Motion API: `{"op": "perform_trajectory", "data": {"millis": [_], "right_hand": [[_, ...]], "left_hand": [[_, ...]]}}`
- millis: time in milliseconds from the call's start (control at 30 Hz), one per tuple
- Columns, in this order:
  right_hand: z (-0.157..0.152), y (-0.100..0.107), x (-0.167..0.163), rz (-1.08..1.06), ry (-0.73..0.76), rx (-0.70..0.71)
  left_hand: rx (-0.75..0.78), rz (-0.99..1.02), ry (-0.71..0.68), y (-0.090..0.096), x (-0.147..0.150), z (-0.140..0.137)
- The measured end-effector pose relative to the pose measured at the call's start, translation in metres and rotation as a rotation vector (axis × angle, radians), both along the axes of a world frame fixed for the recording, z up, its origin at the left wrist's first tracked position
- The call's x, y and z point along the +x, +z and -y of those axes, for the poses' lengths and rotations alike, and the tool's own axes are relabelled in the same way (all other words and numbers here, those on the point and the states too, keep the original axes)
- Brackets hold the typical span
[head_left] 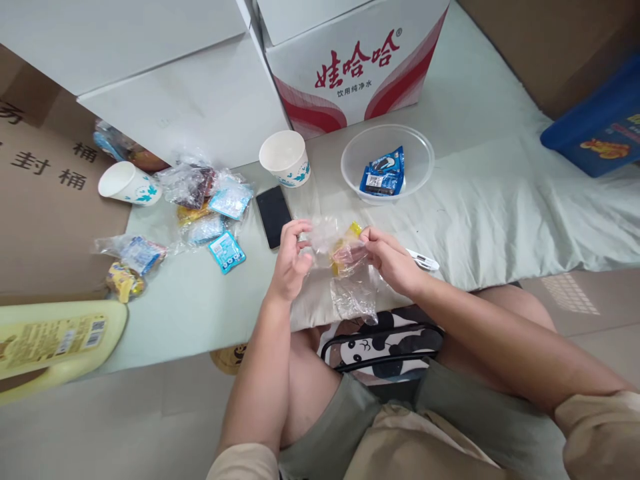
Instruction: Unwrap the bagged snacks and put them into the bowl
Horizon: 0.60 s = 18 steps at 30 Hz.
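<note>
Near the front edge of the cloth-covered surface, my two hands hold a clear plastic bag [327,233] between them. A yellow and pinkish packet [345,257] shows in or behind the film; its kind is unclear. My left hand [291,260] has its fingers curled at the bag's left side. My right hand [393,261] pinches the right side by the packet. Another piece of clear plastic wrap [357,297] hangs below, over the edge. A black phone [274,217] lies just beyond my left hand. Beside my right wrist is a white, pen-like object [424,260], partly hidden.
A clear plastic bowl [425,163] holds blue packets [384,173]. Paper cups [285,160] and several wrapped snacks [227,197] lie to the left. White cartons [357,73] stand behind. A yellow jug [65,337] is at left, a blue container [595,120] at right.
</note>
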State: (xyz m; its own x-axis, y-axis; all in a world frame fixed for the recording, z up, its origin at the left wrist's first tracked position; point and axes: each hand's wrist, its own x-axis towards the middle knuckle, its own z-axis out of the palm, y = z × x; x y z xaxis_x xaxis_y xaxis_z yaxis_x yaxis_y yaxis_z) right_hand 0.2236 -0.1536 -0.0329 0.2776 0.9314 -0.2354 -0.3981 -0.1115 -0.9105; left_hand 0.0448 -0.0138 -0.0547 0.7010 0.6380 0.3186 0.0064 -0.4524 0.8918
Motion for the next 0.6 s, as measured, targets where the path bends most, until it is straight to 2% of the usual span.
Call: {"op": "perform_trajectory", "data": {"millis": [100, 233, 400, 600], "right_hand": [[-0.003, -0.004, 0.004, -0.118, -0.039, 0.008], [-0.002, -0.003, 0.007, -0.125, -0.006, 0.000], [0.008, 0.009, 0.009, 0.145, 0.137, 0.082], [0.017, 0.016, 0.012, 0.406, 0.347, 0.223]], "left_hand": [[-0.073, -0.079, 0.078, -0.005, -0.003, -0.002], [0.010, -0.230, 0.050, -0.002, -0.002, 0.004], [0.034, -0.297, -0.040, 0.002, 0.002, 0.010], [0.063, -0.286, -0.118, -0.008, 0.003, 0.006]]}}
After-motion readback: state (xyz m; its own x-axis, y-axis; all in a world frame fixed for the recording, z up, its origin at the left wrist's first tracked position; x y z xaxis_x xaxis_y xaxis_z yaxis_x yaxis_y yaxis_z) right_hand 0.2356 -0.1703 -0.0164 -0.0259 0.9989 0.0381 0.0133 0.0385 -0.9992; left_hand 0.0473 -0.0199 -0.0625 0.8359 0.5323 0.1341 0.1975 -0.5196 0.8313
